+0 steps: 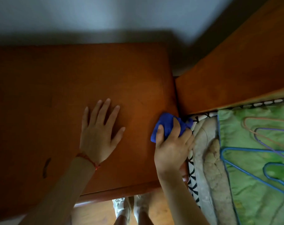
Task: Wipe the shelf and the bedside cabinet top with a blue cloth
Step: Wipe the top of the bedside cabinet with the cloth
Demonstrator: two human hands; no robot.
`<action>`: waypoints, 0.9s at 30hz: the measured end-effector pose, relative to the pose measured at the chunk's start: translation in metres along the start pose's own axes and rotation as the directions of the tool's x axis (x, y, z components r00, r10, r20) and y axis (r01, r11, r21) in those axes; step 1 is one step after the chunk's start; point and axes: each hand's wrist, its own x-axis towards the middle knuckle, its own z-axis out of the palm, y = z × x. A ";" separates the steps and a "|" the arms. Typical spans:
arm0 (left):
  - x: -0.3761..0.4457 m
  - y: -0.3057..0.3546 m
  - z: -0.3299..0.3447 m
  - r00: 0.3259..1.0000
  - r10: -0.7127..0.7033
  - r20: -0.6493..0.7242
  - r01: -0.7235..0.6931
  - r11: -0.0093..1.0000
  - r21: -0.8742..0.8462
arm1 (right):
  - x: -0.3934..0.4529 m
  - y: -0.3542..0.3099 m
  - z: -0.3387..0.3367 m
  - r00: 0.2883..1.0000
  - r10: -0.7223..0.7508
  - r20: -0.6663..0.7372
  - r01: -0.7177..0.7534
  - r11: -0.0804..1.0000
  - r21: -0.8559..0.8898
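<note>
The blue cloth [166, 125] sits bunched at the right-hand edge of the bedside cabinet top [56, 88], close to where that edge meets the bed. The right hand [172, 146] grips it from above, thumb on the near-left fold and fingers curled over the wad, with blue corners poking out beyond the knuckles toward the patterned mattress edge [192, 172]. The left hand [99, 132] lies flat on the cabinet top to the left of the cloth, fingers spread and straight, holding nothing; a red string bracelet [89, 160] circles its wrist.

The cloth looks light, soft and limp, so it will crumple to whatever shape the hand gives it and has no stiffness of its own. A loose wad wipes only a narrow track; holding it under a flatter palm, with the edges tucked in, would probably cover more wood and keep the stray corners from catching in the gap beside the bed. The polished wood looks smooth, so the cloth should slide easily under light pressure. Coloured wire hangers [258, 159] lie on the green bed cover [251, 200], right of the cloth.
</note>
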 end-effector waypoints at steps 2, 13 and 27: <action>0.000 -0.002 0.001 1.000 -0.002 0.010 0.002 1.000 0.006 | 0.025 -0.018 0.011 1.000 0.001 -0.024 -0.001 1.000 -0.020; 0.000 -0.002 0.002 0.999 0.005 -0.033 -0.006 0.999 -0.034 | 0.066 -0.038 0.027 0.992 -0.128 -0.009 0.128 0.990 -0.056; 0.037 -0.030 -0.015 0.997 -0.073 -0.029 0.073 0.997 -0.006 | 0.145 -0.081 0.053 0.978 -0.207 -0.037 0.206 0.978 -0.034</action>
